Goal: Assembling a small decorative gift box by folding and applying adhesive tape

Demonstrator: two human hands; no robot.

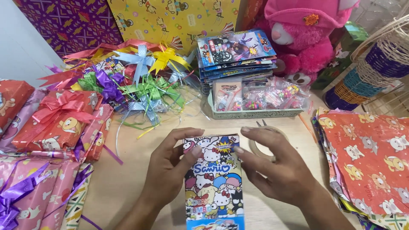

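Note:
A tall cartoon-printed box [215, 183] lies on the wooden table [123, 183] right in front of me. My left hand [168, 168] grips its left edge, with the thumb and fingertips on the top corner. My right hand [277, 164] rests against its right edge, with the fingertips touching the upper right corner. A roll of tape [257, 147] lies just behind my right hand, partly hidden by it.
Wrapped gifts with ribbons [59, 121] sit at left, loose ribbon bows [136, 81] behind. A tray of small packets [255, 102], stacked books [236, 53] and a pink plush bear [304, 38] stand at the back. Orange wrapping sheets [370, 162] and woven baskets [375, 68] lie right.

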